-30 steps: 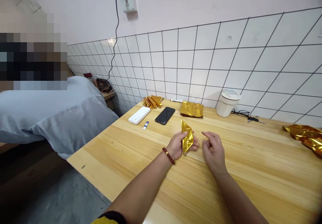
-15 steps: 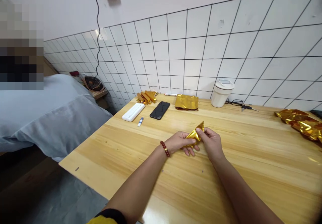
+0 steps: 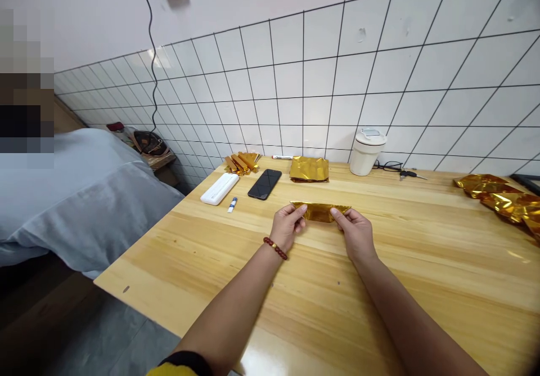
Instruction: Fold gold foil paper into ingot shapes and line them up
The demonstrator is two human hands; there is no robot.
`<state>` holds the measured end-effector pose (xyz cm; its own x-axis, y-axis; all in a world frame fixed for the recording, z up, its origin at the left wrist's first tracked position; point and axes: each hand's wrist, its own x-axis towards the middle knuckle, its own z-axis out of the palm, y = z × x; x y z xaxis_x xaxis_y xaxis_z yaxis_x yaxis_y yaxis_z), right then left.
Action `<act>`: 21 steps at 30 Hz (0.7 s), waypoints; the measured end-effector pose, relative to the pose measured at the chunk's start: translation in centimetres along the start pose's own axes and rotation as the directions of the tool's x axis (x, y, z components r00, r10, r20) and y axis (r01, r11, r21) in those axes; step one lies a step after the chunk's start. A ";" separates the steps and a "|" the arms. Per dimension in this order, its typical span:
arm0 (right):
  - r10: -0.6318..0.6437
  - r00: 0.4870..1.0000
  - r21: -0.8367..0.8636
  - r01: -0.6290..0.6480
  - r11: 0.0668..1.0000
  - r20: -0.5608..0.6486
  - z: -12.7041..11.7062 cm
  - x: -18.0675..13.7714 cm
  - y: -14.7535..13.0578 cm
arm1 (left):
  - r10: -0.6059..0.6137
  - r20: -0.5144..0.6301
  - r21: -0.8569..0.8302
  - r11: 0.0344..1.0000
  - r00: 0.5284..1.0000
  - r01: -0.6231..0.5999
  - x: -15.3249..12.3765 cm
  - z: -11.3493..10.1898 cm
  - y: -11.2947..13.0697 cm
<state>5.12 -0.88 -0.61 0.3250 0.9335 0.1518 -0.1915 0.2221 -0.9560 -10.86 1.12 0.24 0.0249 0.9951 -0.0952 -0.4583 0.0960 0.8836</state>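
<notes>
A folded sheet of gold foil paper [image 3: 319, 213] stretches between my two hands above the wooden table [image 3: 236, 286], its long upper edge level. My left hand [image 3: 287, 224], with a red bead bracelet [image 3: 275, 248] at the wrist, is closed on the left end, thumb on top. The right end is pinched by my right hand [image 3: 356, 231], thumb in front and fingers behind. Beyond the hands lies a stack of gold foil sheets [image 3: 309, 169]. Several narrow folded foil pieces [image 3: 242, 163] are heaped at the back left.
A black phone [image 3: 265, 184], white power bank [image 3: 220, 189] and small glue stick [image 3: 232, 205] lie left of the hands. Behind are a pen [image 3: 282, 157], white lidded cup [image 3: 368, 152], glasses [image 3: 388, 166] and key [image 3: 413, 175]. Crumpled gold foil [image 3: 502, 198] lies right. A tiled wall [image 3: 291, 106] borders the table.
The foil has gone from a tilted, pointed triangle to a level strip. My hands have moved apart to its two ends, the left hand shifting left. The view has shifted slightly.
</notes>
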 end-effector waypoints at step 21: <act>0.066 0.994 0.105 -0.056 0.993 -0.087 -0.6 0.9 1.7 | -0.059 -0.223 -0.355 0.934 0.973 -0.025 0.4 0.2 0.4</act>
<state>5.62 0.16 -2.29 0.3915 0.9178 0.0663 -0.3057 0.1977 -0.9314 -10.87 1.56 0.68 -0.1474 0.9578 -0.2469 -0.7446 0.0568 0.6651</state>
